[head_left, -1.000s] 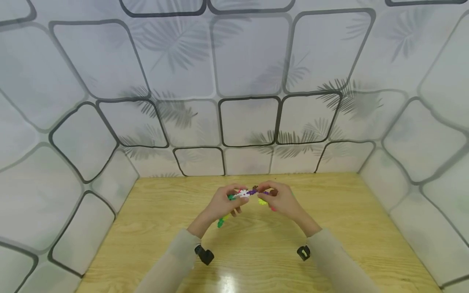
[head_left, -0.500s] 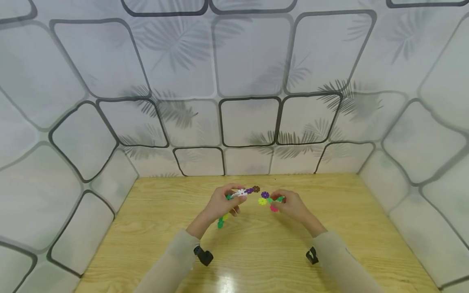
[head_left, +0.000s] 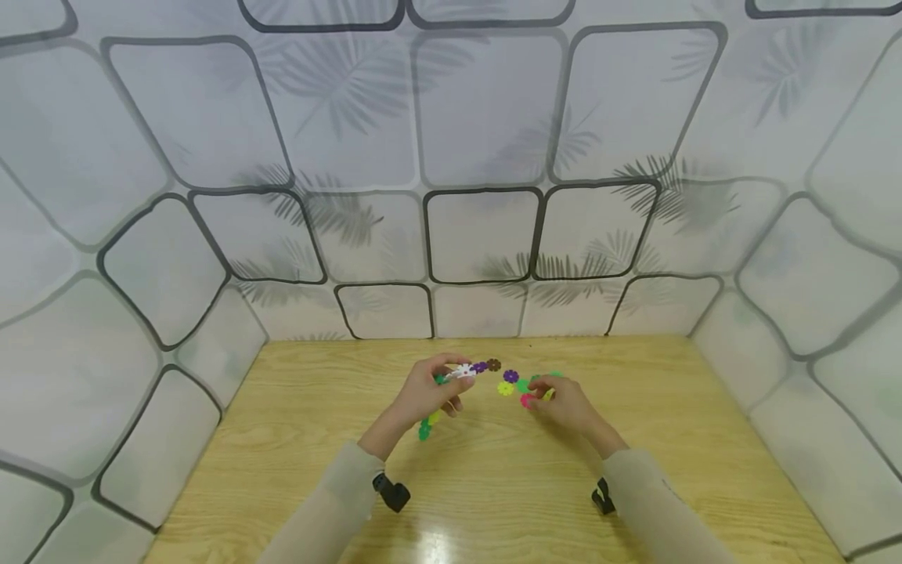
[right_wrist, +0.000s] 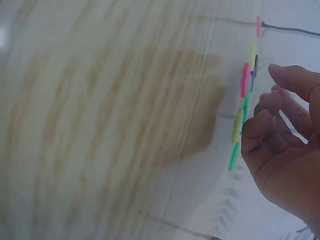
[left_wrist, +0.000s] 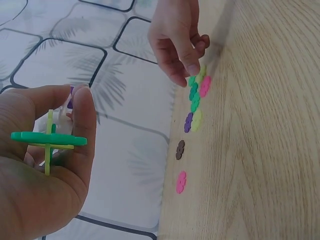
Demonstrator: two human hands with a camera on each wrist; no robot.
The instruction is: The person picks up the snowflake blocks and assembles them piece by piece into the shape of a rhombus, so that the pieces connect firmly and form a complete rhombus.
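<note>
My left hand [head_left: 421, 394] pinches a chain of interlocking flower-shaped plastic discs between thumb and fingers. A white disc [head_left: 463, 371] shows at the fingertips with a purple disc [head_left: 480, 366] beyond it. At the chain's other end, a green disc [left_wrist: 49, 139] crosses yellow ones below the palm. My right hand [head_left: 569, 406] hovers over loose discs, its fingers loosely bent and nothing between them in the right wrist view. Nearest to it are a pink disc [head_left: 526, 400] and a green disc [head_left: 522, 385].
On the wooden table [head_left: 493, 486] lie more loose discs: a brown one [head_left: 494, 365], a purple one [head_left: 510, 376], a yellow one [head_left: 505, 388] and another pink one [left_wrist: 181, 182]. Patterned cloth walls [head_left: 479, 235] stand behind and at both sides.
My right hand has left the chain's end near the left hand and moved right, down to the loose discs. My left hand has stayed nearly still with the chain.
</note>
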